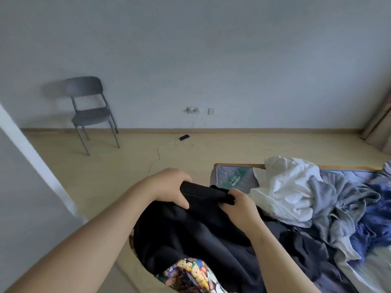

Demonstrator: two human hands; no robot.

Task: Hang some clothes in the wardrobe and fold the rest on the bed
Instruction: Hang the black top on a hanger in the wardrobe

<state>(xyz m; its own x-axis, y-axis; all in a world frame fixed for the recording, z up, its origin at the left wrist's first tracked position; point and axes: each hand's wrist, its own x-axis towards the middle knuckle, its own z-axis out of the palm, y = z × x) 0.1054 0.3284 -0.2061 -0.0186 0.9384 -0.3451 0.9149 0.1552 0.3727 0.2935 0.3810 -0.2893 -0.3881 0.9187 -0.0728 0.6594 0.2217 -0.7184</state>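
Black garment [190,233] is gripped at its top band by both hands and held up over the bed's [232,172] left edge. Left hand [169,187]: fingers curled over the band's left end, thumb pressed on the front. Right hand [239,206]: band's right end pinched in curled fingers. The rest of the garment is draped down toward the person. The bed's wooden-rimmed corner is seen just beyond the hands. White [285,187], grey [330,199] and blue clothes [376,218] are heaped right of the hands, up to the far rim. A wide stretch of floor [127,166] is seen left and ahead. Chair [91,111] is set against the wall; phone [184,137] is laid near the skirting.
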